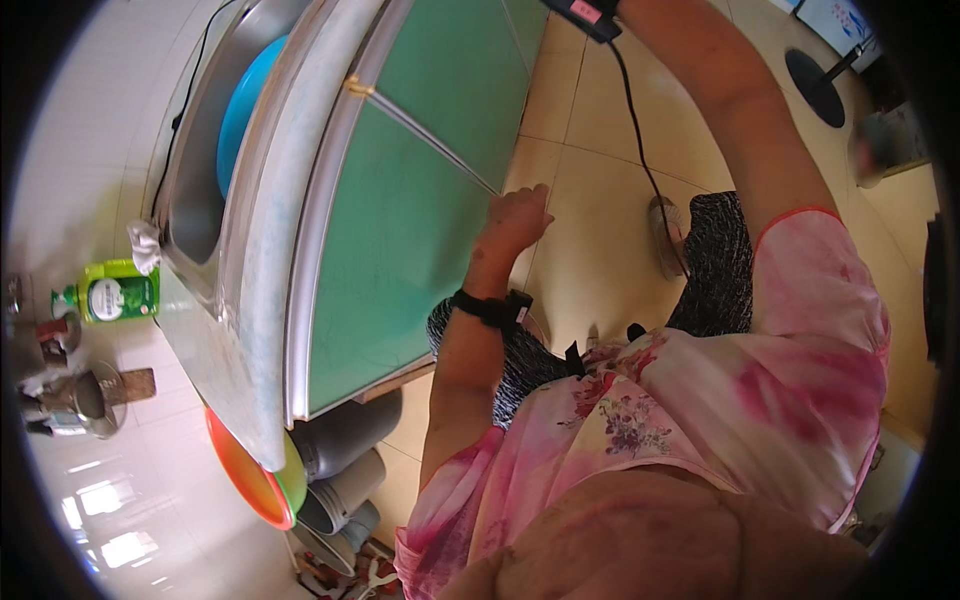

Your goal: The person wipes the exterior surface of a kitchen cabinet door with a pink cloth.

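Note:
My left hand (519, 216) is in front of the green cabinet doors (397, 247), its fingers curled in and no object showing in it. It is near the lower end of the metal strip (435, 142) between two door panels; whether it touches the strip is unclear. A black band with a small device (499, 309) is on the left wrist. My right hand is out of view beyond the top edge; only the forearm shows, with a black device (589, 16) at the wrist and a cable hanging from it. A yellowish tie (358, 86) is at the strip's upper end.
Left of the doors are a counter edge (281, 187) and a steel sink (196, 217) holding a blue basin (244, 112). A green pump bottle (120, 291) and white cloth (144, 244) are beyond. Below are an orange basin (251, 480) and grey buckets (349, 439). A black round stand base (816, 88) is on the tiled floor.

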`<action>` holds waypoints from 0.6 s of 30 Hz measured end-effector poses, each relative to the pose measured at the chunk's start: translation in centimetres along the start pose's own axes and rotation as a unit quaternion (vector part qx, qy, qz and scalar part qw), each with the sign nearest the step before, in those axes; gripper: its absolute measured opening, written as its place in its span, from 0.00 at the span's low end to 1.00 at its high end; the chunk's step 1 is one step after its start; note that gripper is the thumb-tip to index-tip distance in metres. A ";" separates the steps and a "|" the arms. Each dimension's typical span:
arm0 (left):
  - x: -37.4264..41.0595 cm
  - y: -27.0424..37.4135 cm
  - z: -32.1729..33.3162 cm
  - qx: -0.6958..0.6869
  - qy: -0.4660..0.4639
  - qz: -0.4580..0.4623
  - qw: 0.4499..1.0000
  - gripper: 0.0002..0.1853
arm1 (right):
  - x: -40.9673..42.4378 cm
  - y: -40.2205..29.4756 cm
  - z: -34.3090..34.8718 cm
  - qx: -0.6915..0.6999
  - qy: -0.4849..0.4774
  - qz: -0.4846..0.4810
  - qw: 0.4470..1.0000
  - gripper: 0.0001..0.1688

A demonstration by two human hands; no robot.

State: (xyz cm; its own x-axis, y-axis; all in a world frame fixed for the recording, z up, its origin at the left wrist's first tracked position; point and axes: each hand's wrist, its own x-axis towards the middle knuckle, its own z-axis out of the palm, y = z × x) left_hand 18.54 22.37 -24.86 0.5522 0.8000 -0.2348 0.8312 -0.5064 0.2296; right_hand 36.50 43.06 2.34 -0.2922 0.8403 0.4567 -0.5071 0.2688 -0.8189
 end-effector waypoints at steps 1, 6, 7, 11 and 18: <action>-0.5 -0.2 0.0 -0.003 0.008 -0.007 1.000 0.24 | -0.1 -0.8 1.3 -0.009 -0.005 -0.012 1.000 0.25; -1.6 0.0 -2.7 -0.014 0.004 -0.056 0.998 0.20 | 0.2 -1.7 6.0 -0.058 0.012 -0.080 0.995 0.23; -1.9 0.1 -3.1 -0.011 0.002 -0.066 0.998 0.19 | 0.4 -1.2 6.5 -0.068 0.027 -0.093 0.993 0.22; -2.0 0.5 -2.1 -0.035 0.083 0.001 0.996 0.16 | 0.2 3.8 6.1 -0.103 0.135 -0.099 0.981 0.21; -3.0 -0.1 -3.1 -0.012 0.049 -0.029 0.998 0.20 | -2.2 20.6 5.7 0.114 0.089 0.175 0.974 0.22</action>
State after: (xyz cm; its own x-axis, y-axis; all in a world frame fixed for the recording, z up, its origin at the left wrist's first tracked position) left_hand 16.63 20.96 -21.27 0.4928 0.8562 -0.1551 0.8595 -0.4512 0.2403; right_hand 22.05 44.02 -13.60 -0.3454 0.9350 0.0800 -0.5751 -0.1435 -0.8054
